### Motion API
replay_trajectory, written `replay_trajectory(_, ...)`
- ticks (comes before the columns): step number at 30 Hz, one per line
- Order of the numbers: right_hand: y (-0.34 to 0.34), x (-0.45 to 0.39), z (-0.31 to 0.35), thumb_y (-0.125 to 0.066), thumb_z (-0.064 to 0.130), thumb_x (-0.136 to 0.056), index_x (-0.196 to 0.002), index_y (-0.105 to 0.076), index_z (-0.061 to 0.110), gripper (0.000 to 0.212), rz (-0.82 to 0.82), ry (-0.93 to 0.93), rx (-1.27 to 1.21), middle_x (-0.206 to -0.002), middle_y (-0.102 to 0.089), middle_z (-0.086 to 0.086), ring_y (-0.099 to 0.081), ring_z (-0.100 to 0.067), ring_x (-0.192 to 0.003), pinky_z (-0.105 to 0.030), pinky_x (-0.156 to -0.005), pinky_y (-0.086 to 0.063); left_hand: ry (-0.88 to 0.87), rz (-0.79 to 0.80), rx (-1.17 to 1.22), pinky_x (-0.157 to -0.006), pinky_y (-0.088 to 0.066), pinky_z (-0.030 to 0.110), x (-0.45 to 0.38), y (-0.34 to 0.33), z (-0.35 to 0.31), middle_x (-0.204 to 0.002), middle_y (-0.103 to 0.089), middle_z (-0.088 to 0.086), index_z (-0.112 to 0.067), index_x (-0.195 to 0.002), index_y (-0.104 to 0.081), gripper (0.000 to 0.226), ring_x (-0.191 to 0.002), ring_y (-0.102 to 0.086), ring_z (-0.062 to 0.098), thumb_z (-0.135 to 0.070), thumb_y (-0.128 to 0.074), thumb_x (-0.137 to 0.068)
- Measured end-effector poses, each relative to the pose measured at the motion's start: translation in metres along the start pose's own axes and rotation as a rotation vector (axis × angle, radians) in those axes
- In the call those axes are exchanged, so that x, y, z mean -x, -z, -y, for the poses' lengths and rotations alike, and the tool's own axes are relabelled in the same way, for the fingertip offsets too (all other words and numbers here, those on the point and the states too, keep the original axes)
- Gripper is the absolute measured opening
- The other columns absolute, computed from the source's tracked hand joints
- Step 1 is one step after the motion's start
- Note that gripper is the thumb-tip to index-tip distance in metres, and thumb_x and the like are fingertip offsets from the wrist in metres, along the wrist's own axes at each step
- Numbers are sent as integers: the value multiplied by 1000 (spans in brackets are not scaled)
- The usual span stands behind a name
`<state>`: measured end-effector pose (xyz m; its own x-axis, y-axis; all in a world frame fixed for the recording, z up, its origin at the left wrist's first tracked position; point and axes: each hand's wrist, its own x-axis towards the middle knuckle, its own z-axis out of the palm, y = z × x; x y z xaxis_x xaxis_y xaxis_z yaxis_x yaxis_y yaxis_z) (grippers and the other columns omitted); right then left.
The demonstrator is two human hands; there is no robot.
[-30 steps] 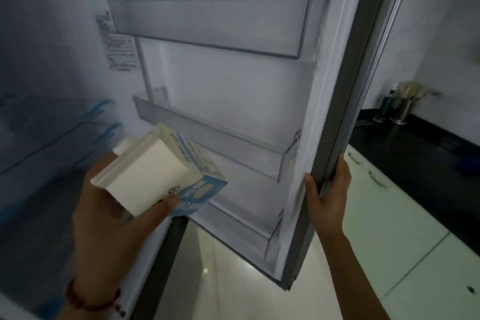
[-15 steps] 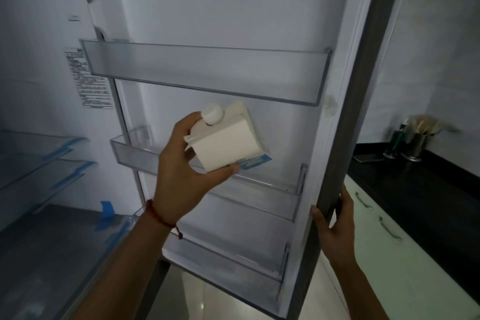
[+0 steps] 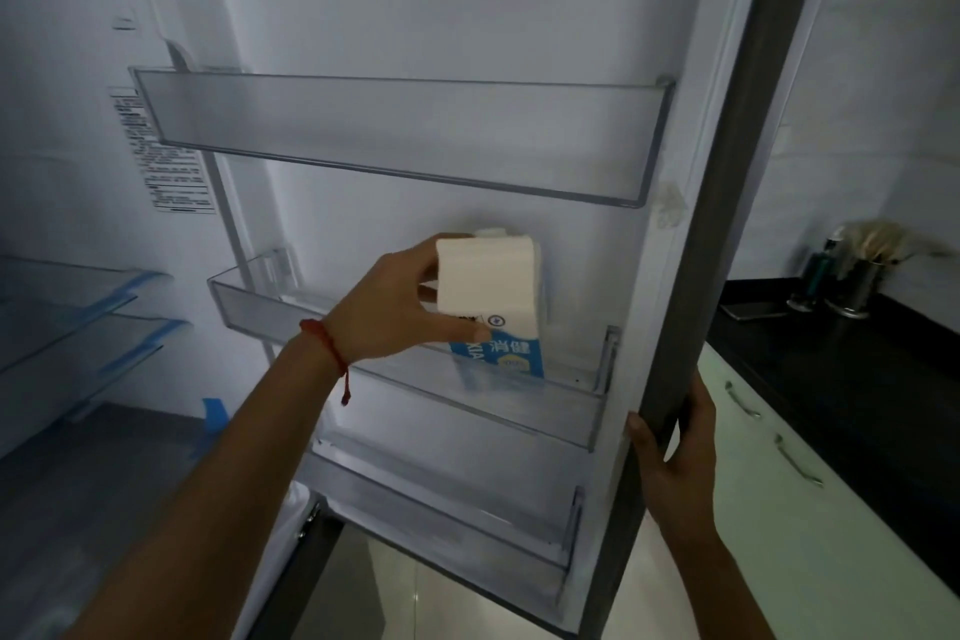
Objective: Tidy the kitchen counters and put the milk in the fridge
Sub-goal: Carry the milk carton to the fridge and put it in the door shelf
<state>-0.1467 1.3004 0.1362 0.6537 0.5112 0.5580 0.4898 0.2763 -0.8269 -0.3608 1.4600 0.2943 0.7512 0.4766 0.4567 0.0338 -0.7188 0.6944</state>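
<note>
A white and blue milk carton (image 3: 493,299) stands nearly upright, its base inside the middle door shelf (image 3: 545,411) of the open fridge door (image 3: 415,16). My left hand (image 3: 395,312) grips the carton from its left side, thumb below and fingers on top. My right hand (image 3: 675,463) clasps the grey outer edge of the door (image 3: 727,234) low down. A red string bracelet sits on my left wrist.
An upper door shelf (image 3: 395,135) and a lower door shelf (image 3: 441,509) flank the middle one. Glass fridge shelves (image 3: 78,312) with blue tape lie at left. At right a black counter (image 3: 857,353) holds a utensil holder (image 3: 857,286) above pale green cabinets (image 3: 779,509).
My left hand has carried the carton up and to the right, turned it upright, and lowered its base into the middle door shelf. My right hand has stayed on the door edge.
</note>
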Motion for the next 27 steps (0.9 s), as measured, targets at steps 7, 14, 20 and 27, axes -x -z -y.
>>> replay_trajectory(7, -2, 6, 2, -48, 78, -65, -140, -23, 17, 100, -19, -14, 18, -135, -34, 4, -38, 14, -117, 0, -92, -34, 16, 0, -74, -86, -49, 10, 2, -3, 2, -112, -59, -15, -30, -125, -40, 68, -96, -58, -14, -13, -75, -68)
replay_trajectory(14, -3, 14, 7, -48, 76, -68, -139, -24, 16, 96, -35, -3, 37, -136, -33, 1, -31, 24, -118, 4, -94, -29, -31, -458, -486, -104, -32, 30, 59, -44, 18, -117, -64, 7, -17, -118, -56, 60, -114, -48, 8, -62, -37, -82)
replay_trajectory(20, -6, 36, 19, -56, 55, -72, -139, -25, 15, 84, -59, -6, 91, -137, -34, -2, -30, 22, -118, 4, -96, -28, -174, -417, -658, -115, -16, 28, 90, -50, 42, -116, -64, 14, -16, -119, -46, 40, -121, -42, 18, -43, -31, -94)
replay_trajectory(27, -20, 99, 58, -53, 63, -73, -138, -25, 13, 87, -137, 33, 196, -140, -33, -10, -34, -15, -129, -30, -108, -33, -179, -444, -621, -109, -29, 37, 133, -27, 37, -123, -59, 18, -12, -124, -42, 44, -124, -39, 20, -43, -29, -95)
